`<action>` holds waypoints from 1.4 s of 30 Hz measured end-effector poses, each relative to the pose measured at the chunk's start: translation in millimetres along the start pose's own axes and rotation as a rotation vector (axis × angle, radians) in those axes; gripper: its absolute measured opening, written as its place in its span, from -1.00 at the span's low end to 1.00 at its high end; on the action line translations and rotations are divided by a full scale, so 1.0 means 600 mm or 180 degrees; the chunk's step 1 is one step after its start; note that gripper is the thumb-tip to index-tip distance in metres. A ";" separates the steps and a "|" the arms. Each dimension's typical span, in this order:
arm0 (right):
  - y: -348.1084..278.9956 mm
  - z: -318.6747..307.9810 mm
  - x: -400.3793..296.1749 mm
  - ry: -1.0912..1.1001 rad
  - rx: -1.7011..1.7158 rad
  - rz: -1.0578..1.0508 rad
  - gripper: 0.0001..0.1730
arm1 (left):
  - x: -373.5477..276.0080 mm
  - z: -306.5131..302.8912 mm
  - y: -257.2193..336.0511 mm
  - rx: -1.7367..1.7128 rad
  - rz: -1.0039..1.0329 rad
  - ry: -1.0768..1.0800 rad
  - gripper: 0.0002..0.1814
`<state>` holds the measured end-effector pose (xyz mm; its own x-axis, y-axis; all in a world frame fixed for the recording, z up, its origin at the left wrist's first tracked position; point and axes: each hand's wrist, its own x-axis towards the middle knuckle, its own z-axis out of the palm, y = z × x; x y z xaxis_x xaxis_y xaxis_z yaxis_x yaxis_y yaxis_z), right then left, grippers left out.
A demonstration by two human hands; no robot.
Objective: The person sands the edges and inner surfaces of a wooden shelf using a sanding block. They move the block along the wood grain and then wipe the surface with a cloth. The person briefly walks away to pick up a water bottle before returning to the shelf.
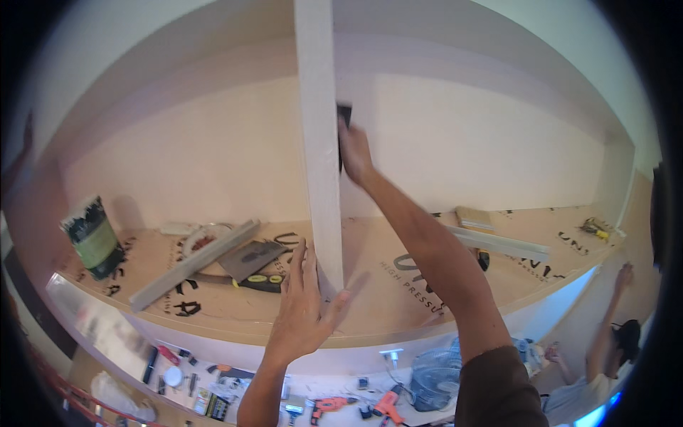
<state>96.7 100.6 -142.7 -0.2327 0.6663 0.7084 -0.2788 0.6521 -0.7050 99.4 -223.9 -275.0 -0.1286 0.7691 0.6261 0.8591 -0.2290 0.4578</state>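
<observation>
A white upright divider (318,133) stands in the middle of a wide shelf compartment. Pressed to its right face is a dark flat tool (344,113), perhaps a sanding block, mostly hidden behind my fingers. My right hand (356,155) grips it from the right. My left hand (307,304) rests at the divider's lower front edge, fingers up and thumb spread, holding nothing. Just left of it lie a dark flat sheet (252,260), possibly sandpaper, and a black-and-yellow handled tool (261,282) on the printed protective sheet (368,304) covering the shelf.
A green-and-white pouch (95,237) stands at left, beside a long straight bar (195,267). Another bar (501,244) and a wooden block (474,219) lie right. Below are a drill (332,408), a second power tool (387,403) and a fan (435,379). Another person (603,363) is at lower right.
</observation>
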 end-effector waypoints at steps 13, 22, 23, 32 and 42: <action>-0.152 -0.014 0.104 0.0262 0.0509 0.0202 -0.45 | -0.004 -0.025 -0.021 -0.0482 0.0175 -0.0362 0.08; -0.028 -0.063 -0.047 -0.0079 0.0855 0.0617 -0.47 | -0.022 -0.034 -0.053 -0.0047 0.0193 0.0101 0.09; -0.073 -0.132 -0.063 0.0131 0.0702 0.0534 -0.47 | -0.016 -0.031 -0.041 -0.0219 0.0373 0.0001 0.09; -0.025 -0.092 0.044 0.0244 0.0682 0.0439 -0.49 | -0.012 -0.013 -0.029 -0.0124 0.0395 -0.0034 0.08; 0.007 -0.054 0.002 -0.0169 0.1640 0.0027 -0.51 | -0.012 -0.010 -0.004 -0.0206 0.0324 -0.0371 0.11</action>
<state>125.2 116.0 -145.9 -0.2803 0.6428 0.7130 -0.6963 0.3752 -0.6119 95.2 -232.4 -277.1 0.0190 0.8031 0.5955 0.8305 -0.3444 0.4378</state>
